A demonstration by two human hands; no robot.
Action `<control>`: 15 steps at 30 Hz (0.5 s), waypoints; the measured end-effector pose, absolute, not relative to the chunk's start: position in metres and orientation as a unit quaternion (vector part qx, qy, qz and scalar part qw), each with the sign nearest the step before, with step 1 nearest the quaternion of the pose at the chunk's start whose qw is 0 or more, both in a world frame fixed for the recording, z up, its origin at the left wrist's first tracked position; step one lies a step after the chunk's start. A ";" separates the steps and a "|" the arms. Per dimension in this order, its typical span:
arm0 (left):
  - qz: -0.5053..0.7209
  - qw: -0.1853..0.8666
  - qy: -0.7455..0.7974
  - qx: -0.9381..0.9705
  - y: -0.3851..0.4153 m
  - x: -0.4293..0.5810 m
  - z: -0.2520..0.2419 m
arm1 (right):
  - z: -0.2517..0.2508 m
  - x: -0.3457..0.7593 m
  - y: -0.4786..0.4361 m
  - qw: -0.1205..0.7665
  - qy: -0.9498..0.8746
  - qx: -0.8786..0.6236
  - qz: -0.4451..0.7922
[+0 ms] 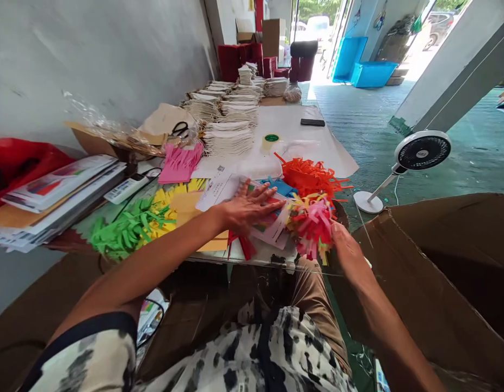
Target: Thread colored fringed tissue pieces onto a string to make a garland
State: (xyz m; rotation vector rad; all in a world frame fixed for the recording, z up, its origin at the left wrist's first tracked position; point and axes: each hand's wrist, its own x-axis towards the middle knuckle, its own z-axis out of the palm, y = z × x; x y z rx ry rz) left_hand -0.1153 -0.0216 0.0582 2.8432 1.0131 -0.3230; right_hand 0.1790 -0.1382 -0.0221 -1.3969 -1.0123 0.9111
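Grey plain wall (125,49) runs along the left, and green floor (358,136) opens to the right; between them stands a long surface (284,117), its far part covered in smooth white. Right hand (350,245) has its fingers closed on the edge of a fluffy fringed bundle (313,226), of thin pink, red and yellow strips, close to the near right edge of the surface; left hand (247,209) lies flat, its fingers spread and gripping nothing, upon a flat printed packet (276,235). Behind the bundle is a loose heap of orange-red strips (311,177); at left lie curly green strips (129,226) and yellow ones (160,215). Neat whitish stacks (231,136) fill the far left; open room remains around the round tape roll (271,140); a brown cardboard box (448,239) stands just beside the right arm and narrows the space there.
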 end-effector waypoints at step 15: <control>0.073 -0.042 0.545 0.834 -0.082 -0.056 0.007 | -0.028 0.251 -0.017 0.161 -0.874 -0.458 0.024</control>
